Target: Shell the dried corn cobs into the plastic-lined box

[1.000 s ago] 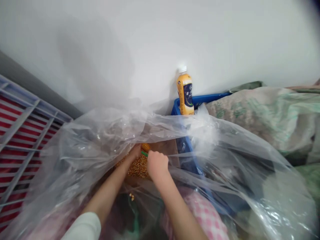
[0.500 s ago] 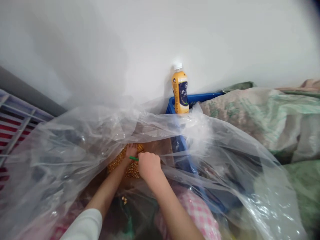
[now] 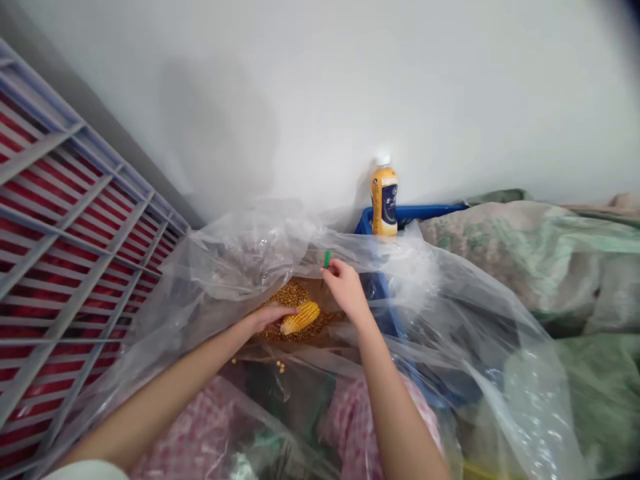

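My left hand (image 3: 269,316) is closed around a yellow corn cob (image 3: 301,317), thumb on top, its pale end pointing towards me. Below the cob lies a heap of loose corn kernels (image 3: 287,293) in a brown box lined with clear plastic sheeting (image 3: 235,260). Up and to the right of the cob, my right hand (image 3: 345,287) pinches a thin tool with a green end (image 3: 327,259) that sticks up above the fingers. Its exact kind is too small to make out. The tool and the cob are apart.
A slatted plastic crate (image 3: 75,220) with red behind its bars stands on the left. To the right is a blue basket (image 3: 367,217) with a yellow drink bottle (image 3: 385,200) at its corner. Woven sacks (image 3: 530,253) lie further right, against the white wall (image 3: 320,100).
My left hand has come up from the kernels and now shows a corn cob in its grip. The right hand has lifted away to the right, green end turned upward. The view has shifted left.
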Motion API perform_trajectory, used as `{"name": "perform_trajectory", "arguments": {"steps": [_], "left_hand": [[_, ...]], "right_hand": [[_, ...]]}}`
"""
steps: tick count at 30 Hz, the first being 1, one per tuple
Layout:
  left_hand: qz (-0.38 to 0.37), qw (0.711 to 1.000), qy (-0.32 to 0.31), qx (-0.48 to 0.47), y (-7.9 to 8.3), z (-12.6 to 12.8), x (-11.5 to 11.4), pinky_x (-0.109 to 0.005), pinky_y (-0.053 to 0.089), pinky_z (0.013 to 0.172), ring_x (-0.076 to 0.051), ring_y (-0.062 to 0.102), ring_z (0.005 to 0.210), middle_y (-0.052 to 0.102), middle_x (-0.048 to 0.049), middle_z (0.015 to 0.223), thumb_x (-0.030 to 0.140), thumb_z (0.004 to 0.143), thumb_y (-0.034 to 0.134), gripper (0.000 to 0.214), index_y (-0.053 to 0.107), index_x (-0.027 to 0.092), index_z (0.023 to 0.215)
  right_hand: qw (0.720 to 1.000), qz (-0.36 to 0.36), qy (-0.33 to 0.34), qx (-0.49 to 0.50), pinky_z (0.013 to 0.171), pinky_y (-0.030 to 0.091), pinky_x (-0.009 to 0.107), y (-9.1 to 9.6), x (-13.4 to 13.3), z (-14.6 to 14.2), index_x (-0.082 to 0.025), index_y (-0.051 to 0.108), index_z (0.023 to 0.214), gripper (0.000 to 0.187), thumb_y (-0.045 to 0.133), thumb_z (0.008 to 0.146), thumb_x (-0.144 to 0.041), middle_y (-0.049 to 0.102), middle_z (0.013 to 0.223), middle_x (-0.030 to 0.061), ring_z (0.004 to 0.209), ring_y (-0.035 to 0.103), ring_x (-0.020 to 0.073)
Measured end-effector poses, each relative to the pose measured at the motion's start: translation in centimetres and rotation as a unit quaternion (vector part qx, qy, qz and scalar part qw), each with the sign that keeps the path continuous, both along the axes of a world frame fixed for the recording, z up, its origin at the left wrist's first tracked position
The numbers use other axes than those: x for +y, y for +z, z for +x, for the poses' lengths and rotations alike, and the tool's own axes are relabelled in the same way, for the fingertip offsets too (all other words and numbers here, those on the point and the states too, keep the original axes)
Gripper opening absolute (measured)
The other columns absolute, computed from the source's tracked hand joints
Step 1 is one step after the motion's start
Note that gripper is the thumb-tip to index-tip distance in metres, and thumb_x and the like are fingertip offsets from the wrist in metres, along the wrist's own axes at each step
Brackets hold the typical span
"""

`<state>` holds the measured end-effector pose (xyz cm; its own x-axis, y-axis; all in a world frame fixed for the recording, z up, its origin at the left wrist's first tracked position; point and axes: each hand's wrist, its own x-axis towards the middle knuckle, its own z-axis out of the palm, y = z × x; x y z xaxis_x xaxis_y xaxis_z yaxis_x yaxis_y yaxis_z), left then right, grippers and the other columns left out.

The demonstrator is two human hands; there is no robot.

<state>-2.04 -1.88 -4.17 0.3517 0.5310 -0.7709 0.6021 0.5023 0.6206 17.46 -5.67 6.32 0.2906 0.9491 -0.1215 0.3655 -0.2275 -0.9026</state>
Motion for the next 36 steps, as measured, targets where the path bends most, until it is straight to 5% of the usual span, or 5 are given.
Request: {"name": "perform_trajectory", "arguments": {"steps": [4,8,17,28,36], "left_hand": [[-0.058,0.986,0.076,-0.139,5.1,-0.3,-1.0,-0.027,0.049,0.065,-0.019,0.062,0.082,0.068,-0.0082,0.094,0.045,0.065,0.069,0.043,0.066,0.015,0.095],[-0.076,0.932,0.188,-0.299,6.7,-0.8,-1.4,-0.025,0.049,0.068,-0.014,0.062,0.071,0.068,-0.0052,0.085,0.035,0.061,0.075,0.034,0.065,0.015,0.086],[-0.185,0.884,0.131,-0.408,8.9,1.2,-2.9,-0.031,0.048,0.073,-0.019,0.063,0.077,0.067,-0.0075,0.088,0.035,0.059,0.075,0.044,0.058,0.014,0.094],[-0.135,0.835,0.300,-0.441,9.7,1.8,-1.3,-0.036,0.050,0.076,-0.021,0.065,0.076,0.067,-0.0091,0.082,0.038,0.079,0.055,0.030,0.059,0.014,0.098],[-0.044,0.841,0.368,-0.395,9.4,1.7,0.0,-0.027,0.052,0.064,-0.017,0.064,0.069,0.067,-0.0076,0.082,0.036,0.078,0.057,0.032,0.060,0.014,0.100]], "right_hand": [[0.960,0.121,-0.047,0.250,0.065,0.041,0.024,0.7,-0.4,0.0,-0.015,0.057,0.083,0.021,0.053,0.073,-0.034,0.058,0.068,-0.0002,0.064,0.053,0.0118],[0.886,0.147,-0.092,0.431,0.055,0.037,0.023,1.4,-0.6,-0.8,-0.018,0.052,0.076,0.024,0.048,0.076,-0.042,0.050,0.061,-0.0016,0.055,0.047,0.0100],[0.850,0.152,-0.089,0.496,0.055,0.037,0.023,1.6,0.4,-3.5,-0.021,0.045,0.076,0.007,0.043,0.075,-0.027,0.045,0.063,-0.0022,0.054,0.042,0.0094],[0.942,0.219,-0.049,0.249,0.045,0.029,0.019,1.1,-1.1,-3.2,-0.018,0.056,0.074,0.017,0.056,0.081,-0.034,0.046,0.054,-0.0058,0.046,0.039,0.0050],[0.967,0.031,0.111,0.228,0.044,0.026,0.021,1.2,-1.5,-2.5,-0.018,0.062,0.097,0.028,0.053,0.080,-0.038,0.057,0.068,-0.0001,0.048,0.038,0.0062]]}}
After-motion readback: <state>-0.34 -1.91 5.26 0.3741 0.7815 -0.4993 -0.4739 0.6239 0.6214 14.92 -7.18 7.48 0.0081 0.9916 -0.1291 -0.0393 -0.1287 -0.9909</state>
